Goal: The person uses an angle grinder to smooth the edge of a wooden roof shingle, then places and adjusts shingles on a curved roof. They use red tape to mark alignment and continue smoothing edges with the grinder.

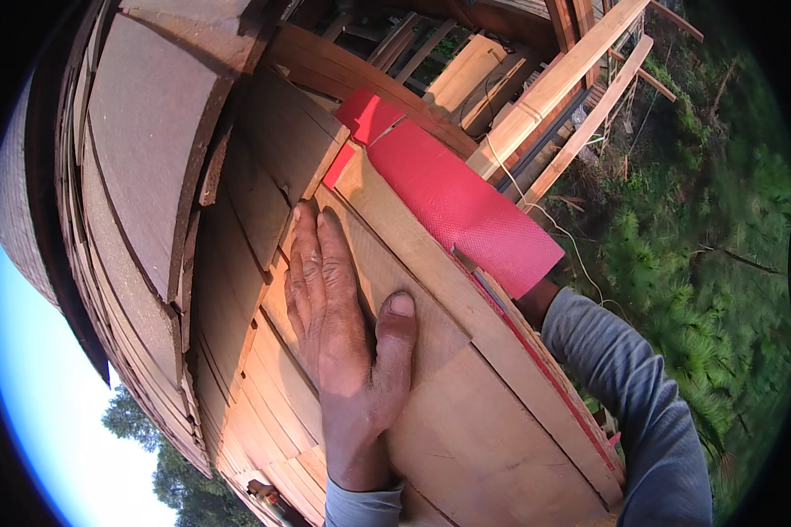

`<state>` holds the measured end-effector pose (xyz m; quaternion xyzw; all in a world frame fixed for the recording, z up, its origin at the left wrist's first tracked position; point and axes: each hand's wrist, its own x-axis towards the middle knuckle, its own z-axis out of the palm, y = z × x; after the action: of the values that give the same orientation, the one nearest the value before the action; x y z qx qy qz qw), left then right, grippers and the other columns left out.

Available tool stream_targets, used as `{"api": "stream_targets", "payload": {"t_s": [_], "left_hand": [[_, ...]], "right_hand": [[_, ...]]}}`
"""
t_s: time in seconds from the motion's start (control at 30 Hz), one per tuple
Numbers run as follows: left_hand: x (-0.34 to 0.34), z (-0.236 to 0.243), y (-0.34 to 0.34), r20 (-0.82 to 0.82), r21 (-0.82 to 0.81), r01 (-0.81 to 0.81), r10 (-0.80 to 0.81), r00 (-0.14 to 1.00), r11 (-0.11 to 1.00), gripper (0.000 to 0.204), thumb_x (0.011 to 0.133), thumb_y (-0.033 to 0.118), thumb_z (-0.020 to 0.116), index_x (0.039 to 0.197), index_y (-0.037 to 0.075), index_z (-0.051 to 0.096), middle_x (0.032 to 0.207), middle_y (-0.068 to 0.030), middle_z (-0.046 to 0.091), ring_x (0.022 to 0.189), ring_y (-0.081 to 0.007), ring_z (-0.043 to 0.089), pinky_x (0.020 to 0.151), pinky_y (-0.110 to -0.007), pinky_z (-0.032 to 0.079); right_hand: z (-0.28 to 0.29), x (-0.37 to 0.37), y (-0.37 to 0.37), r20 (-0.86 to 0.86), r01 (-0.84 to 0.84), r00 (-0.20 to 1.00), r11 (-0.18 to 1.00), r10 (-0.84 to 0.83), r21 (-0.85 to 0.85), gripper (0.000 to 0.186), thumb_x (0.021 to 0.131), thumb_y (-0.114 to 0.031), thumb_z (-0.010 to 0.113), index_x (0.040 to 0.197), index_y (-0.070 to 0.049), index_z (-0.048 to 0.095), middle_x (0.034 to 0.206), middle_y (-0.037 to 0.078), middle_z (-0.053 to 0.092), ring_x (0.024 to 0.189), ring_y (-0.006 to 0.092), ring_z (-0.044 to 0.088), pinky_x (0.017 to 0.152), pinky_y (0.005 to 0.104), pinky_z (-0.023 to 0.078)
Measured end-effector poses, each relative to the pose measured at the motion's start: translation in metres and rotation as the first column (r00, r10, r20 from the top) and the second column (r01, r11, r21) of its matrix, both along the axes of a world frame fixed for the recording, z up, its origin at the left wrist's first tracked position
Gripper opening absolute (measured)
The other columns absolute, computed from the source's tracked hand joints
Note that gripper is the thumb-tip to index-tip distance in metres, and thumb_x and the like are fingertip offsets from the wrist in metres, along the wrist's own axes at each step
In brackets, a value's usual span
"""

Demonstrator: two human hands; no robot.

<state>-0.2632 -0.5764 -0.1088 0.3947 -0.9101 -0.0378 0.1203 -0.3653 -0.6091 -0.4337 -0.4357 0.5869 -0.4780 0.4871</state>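
My left hand [334,316] lies flat on pale wooden shingles [466,422], fingers straight and thumb apart, holding nothing. Its fingertips reach the edge of a darker shingle [312,123] in the course above. On the right, my right hand [536,300] goes behind a flap of red textured membrane [466,206]; only the wrist area shows, and its fingers are hidden. The flap hangs over the outer edge of the shingled surface. A narrow wooden strip [501,338] runs along that edge, with a red line of membrane beneath it.
Weathered brown shingles [145,149] overlap at left. Timber rails [562,88] project at upper right above green foliage [694,307], a steep drop beside the edge. A thin pale cord [576,255] hangs near the flap. At lower left lies a small object [268,494], too unclear to name.
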Motion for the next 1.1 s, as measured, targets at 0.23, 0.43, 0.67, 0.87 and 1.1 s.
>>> {"api": "stream_targets", "payload": {"t_s": [0.23, 0.43, 0.67, 0.87, 1.1], "left_hand": [[-0.004, 0.0, 0.006, -0.046, 0.038, -0.055, 0.057, 0.997, 0.998, 0.08, 0.097, 0.044, 0.05, 0.158, -0.004, 0.033, 0.167, -0.0298, 0.02, 0.156, -0.0434, 0.021, 0.124, -0.051, 0.014], [-0.002, 0.005, 0.006, -0.024, 0.075, -0.112, 0.114, 0.993, 0.991, 0.096, 0.093, 0.062, 0.048, 0.158, -0.005, 0.031, 0.168, -0.032, 0.013, 0.157, -0.0447, 0.014, 0.124, -0.053, 0.01], [0.0, 0.003, 0.007, -0.054, 0.083, -0.097, 0.101, 0.993, 0.992, 0.091, 0.093, 0.057, 0.046, 0.159, -0.003, 0.031, 0.168, -0.0292, 0.017, 0.157, -0.0422, 0.016, 0.125, -0.053, 0.009], [0.0, 0.004, 0.007, -0.05, 0.081, -0.093, 0.097, 0.994, 0.992, 0.085, 0.095, 0.051, 0.045, 0.159, -0.003, 0.032, 0.167, -0.0293, 0.02, 0.156, -0.0426, 0.019, 0.124, -0.053, 0.012], [0.0, 0.004, 0.007, 0.033, 0.034, -0.086, 0.084, 0.996, 0.996, 0.085, 0.093, 0.045, 0.05, 0.158, -0.006, 0.03, 0.166, -0.0339, 0.019, 0.154, -0.0473, 0.019, 0.124, -0.055, 0.011]], "right_hand": [[0.011, -0.026, -0.035, -0.277, 0.085, 0.96, 0.986, -0.043, 0.141, 0.06, 0.088, -0.053, 0.073, 0.124, -0.005, 0.066, 0.113, 0.022, 0.072, 0.11, 0.0383, 0.069, 0.093, 0.0476, 0.056], [0.024, -0.07, -0.033, -0.396, 0.197, 0.904, 0.979, -0.16, 0.053, 0.053, 0.089, -0.047, 0.074, 0.11, 0.0, 0.066, 0.088, 0.024, 0.071, 0.093, 0.0404, 0.072, 0.081, 0.049, 0.055], [0.054, -0.172, -0.014, -0.588, 0.221, 0.793, 0.975, -0.159, 0.036, 0.053, 0.091, -0.048, 0.071, 0.126, -0.008, 0.067, 0.109, 0.019, 0.073, 0.108, 0.0389, 0.07, 0.092, 0.0506, 0.057], [0.166, -0.33, -0.02, -0.766, 0.013, 0.631, 0.986, 0.123, 0.169, 0.074, 0.086, -0.039, 0.076, 0.15, -0.012, 0.05, 0.136, 0.022, 0.061, 0.12, 0.0405, 0.062, 0.101, 0.0499, 0.048], [0.181, -0.228, 0.034, -0.92, 0.318, 0.237, 0.92, -0.312, -0.23, 0.088, 0.082, -0.066, 0.072, 0.135, 0.002, 0.057, 0.115, 0.019, 0.064, 0.108, 0.0335, 0.067, 0.106, 0.0485, 0.046]]}}
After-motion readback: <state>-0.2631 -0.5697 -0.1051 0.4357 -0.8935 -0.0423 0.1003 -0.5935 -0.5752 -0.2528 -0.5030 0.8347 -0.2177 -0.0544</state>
